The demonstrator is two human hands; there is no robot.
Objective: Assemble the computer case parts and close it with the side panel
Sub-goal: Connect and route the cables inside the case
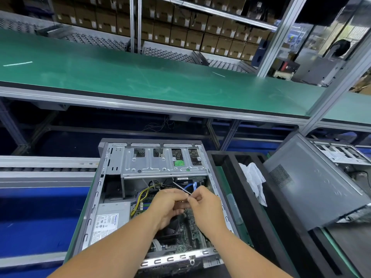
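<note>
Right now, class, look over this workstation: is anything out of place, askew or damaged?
One thing stands out: crumpled white plastic wrap sits loose in the black foam tray right of the open computer case. A grey side panel leans tilted on that tray. Both hands pinch a thin tie over the motherboard; no damage shows.

Two bare forearms, uncovered from the lower edge of the view up to the wrists; no sleeve, glove, watch or band shows on either. Left hand (169,205) and right hand (204,207): bare, no rings visible. Fingernails are too small and blurred to describe.
</note>
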